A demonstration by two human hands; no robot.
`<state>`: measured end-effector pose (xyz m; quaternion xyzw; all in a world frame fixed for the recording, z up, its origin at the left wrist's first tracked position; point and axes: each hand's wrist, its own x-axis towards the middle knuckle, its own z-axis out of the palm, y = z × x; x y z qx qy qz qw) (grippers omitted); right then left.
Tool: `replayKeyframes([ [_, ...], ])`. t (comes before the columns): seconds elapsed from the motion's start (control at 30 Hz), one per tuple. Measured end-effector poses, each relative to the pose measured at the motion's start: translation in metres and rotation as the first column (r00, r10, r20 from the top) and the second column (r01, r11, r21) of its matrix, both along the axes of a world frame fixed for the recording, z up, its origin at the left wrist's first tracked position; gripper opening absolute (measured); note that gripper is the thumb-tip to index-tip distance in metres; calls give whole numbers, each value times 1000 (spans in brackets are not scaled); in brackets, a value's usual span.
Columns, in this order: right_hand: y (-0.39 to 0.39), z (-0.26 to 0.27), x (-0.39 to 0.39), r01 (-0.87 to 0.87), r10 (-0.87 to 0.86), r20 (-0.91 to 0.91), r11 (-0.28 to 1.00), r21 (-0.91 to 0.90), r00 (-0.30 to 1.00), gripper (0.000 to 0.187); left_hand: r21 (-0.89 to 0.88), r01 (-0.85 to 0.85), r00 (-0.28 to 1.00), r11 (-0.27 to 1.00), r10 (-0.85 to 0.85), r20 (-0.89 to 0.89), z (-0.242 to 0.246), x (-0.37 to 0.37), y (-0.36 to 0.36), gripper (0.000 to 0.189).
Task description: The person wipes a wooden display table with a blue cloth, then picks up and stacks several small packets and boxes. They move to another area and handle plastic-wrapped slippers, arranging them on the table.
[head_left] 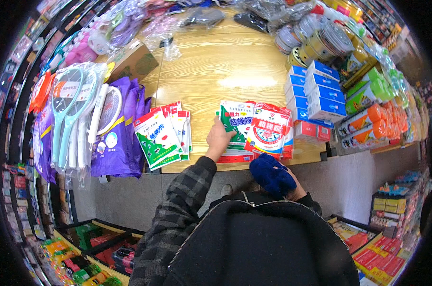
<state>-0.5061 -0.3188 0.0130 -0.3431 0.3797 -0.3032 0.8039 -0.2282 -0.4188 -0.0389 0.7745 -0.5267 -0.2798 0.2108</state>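
My left hand [217,137] is at the left edge of a green-and-white packet of fly glue boards [239,127], its thumb over the packet's face. Overlapping that packet on the right is a red-and-white packet [267,130], with more red packaging showing beneath. My right hand [295,186] grips a bunched dark blue cloth [271,175] just off the table's front edge, below these packets. Left of my left hand, a fanned pile of similar green, white and red packets [158,137] lies on the wood-grain table [216,53].
Left are bagged electric swatter rackets [71,107], purple packages [117,157] and a cardboard box [135,62]. Right are stacked blue-and-white boxes [325,94], spray cans [362,121] and metal tins [319,44]. Plastic-wrapped goods [201,18] line the back. Low display bins [105,236] stand behind me.
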Motion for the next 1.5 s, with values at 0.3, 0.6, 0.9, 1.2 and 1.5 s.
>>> replayKeyframes([
  [0.3, 9, -20, -26, 181, -239, 163, 935, 305, 957, 59, -23, -206, 437, 978, 71, -897, -8, 0, -13, 26],
  [0.6, -17, -37, -26, 284, -326, -220, 937, -201, 920, 36, -60, -353, 267, 934, 39, -963, 33, 49, 26, 30],
  [0.9, -53, 39, 88, -351, -637, -457, 296, -889, 621, 39, -59, 91, 496, 994, -97, -863, 44, -60, 103, 41],
  [1.2, -86, -36, -28, 20, -585, -537, 687, -726, 607, 40, 28, -353, 228, 935, 115, -967, 71, 63, 144, 44],
  [1.5, -38, -55, -27, 184, -497, -487, 811, -555, 719, 39, -312, -522, 853, 794, 485, -193, 92, 226, 147, 79],
])
